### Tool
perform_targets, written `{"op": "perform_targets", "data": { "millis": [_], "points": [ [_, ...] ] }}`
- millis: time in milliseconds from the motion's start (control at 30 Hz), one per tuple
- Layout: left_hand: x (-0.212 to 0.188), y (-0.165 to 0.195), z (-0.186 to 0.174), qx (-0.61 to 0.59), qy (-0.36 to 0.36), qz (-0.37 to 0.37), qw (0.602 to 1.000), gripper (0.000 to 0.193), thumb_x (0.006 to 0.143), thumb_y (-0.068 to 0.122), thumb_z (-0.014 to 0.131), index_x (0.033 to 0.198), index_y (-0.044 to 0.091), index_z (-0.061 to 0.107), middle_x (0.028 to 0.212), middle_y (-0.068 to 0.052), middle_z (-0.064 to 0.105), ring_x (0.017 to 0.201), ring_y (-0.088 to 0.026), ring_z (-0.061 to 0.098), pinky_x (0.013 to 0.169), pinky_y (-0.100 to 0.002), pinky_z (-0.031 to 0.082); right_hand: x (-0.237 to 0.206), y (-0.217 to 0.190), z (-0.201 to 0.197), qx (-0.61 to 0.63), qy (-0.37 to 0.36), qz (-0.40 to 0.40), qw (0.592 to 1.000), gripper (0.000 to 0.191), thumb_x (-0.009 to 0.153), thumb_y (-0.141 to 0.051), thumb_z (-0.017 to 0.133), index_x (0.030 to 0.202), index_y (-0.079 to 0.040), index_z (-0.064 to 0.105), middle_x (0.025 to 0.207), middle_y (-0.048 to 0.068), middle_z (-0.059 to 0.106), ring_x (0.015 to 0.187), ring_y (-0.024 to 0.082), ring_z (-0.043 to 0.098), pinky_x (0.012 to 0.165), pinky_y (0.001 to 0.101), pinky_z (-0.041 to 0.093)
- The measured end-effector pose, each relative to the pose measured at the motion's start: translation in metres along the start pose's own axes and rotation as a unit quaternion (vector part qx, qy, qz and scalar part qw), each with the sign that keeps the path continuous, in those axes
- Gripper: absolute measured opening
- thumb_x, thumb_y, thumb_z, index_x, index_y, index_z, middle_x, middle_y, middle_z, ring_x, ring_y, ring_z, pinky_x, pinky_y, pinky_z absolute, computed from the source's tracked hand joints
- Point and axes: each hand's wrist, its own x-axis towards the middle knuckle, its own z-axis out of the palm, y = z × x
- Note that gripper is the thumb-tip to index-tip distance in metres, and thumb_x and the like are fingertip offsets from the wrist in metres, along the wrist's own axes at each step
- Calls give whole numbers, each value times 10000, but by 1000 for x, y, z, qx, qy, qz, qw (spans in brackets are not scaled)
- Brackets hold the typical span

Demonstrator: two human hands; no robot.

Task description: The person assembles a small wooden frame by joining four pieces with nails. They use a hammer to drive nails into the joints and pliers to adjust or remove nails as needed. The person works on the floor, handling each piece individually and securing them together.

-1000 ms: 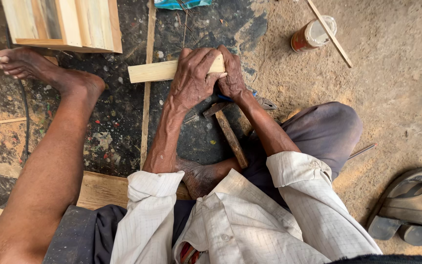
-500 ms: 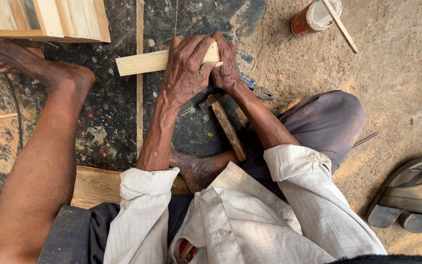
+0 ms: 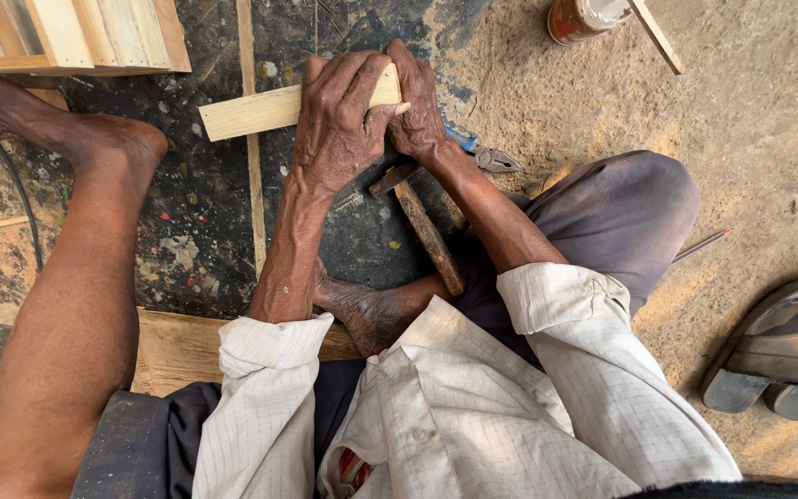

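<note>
While the person sits on the ground with one bare leg stretched out to the left, a dark, paint-spattered slab (image 3: 187, 222) fills most of the floor under the hands, its surface mottled with pale flecks and worn patches. Right of it lies rough, sandy ground (image 3: 750, 139), grainy and tan. At the top left stands a frame of pale planed boards (image 3: 76, 32), smooth and square-edged. A thin wooden strip (image 3: 251, 176) runs up and down across the slab. A worn grey sandal (image 3: 782, 346) rests on the sand at the right edge.

On the slab's upper middle lies a short wooden batten (image 3: 251, 111), pale, straight-grained and rectangular in section, set slightly aslant. The left hand (image 3: 339, 120) is wrapped over its right end, fingers curled down around it and clamped on the wood. The right hand (image 3: 417, 106) is pressed against the same end from the right, fingers closed; whether it grips the batten itself or something small there cannot be told.

Just below the hands lies a hammer (image 3: 417, 217), dark metal head near the wrists and a brown wooden handle slanting toward the lap. Pliers (image 3: 487, 157) with blue grips peek out beside the right wrist. A rusty round tin (image 3: 584, 18) stands at the top.
</note>
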Motion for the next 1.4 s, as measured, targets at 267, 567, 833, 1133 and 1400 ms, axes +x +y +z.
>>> {"op": "perform_targets", "data": {
  "millis": [267, 567, 833, 1133, 1400],
  "points": [
    [-1, -1, 1, 11, 7, 6, 1000, 514, 947, 155, 845, 1373, 15, 595, 1285, -139, 674, 1193, -267, 649, 1063, -440, 442, -3, 4, 3, 19, -5, 2, 1000, 400, 1003, -323, 735, 1003, -71, 425, 806, 106, 422, 699, 237, 509, 621, 416, 461],
    [0, -2, 0, -7, 17, -3, 1000, 522, 883, 117, 855, 1345, 35, 625, 1280, -149, 695, 1161, -270, 664, 1031, -437, 451, 1, -8, -15, 21, -47, 14, 999, 423, 860, -227, 778, 1165, -60, 538, 959, 146, 609, 940, 264, 616, 799, 478, 540],
    [-2, -14, 2, -27, 39, 13, 999, 658, 844, 242, 924, 1384, 16, 623, 1340, -168, 682, 1262, -295, 640, 1095, -450, 447, -6, -17, -55, 54, -59, -14, 997, 487, 975, -264, 772, 1402, -84, 623, 1377, 126, 677, 1265, 291, 670, 1030, 470, 590],
    [0, -20, 15, 15, 35, 39, 999, 530, 941, 224, 868, 1361, 6, 630, 1275, -174, 684, 1173, -293, 647, 1013, -448, 434, -2, -36, -60, 27, -36, -31, 999, 389, 1023, -167, 782, 1380, -72, 658, 1238, 152, 738, 1053, 258, 761, 904, 387, 669],
    [0, -15, 15, 23, 67, 42, 997, 499, 946, 266, 877, 1293, 2, 635, 1182, -157, 664, 1153, -297, 632, 1131, -497, 400, -3, -42, -62, -9, -30, -22, 999, 469, 919, 70, 692, 1364, -75, 668, 1110, 139, 796, 1020, 269, 810, 943, 417, 658]
  ]
}}
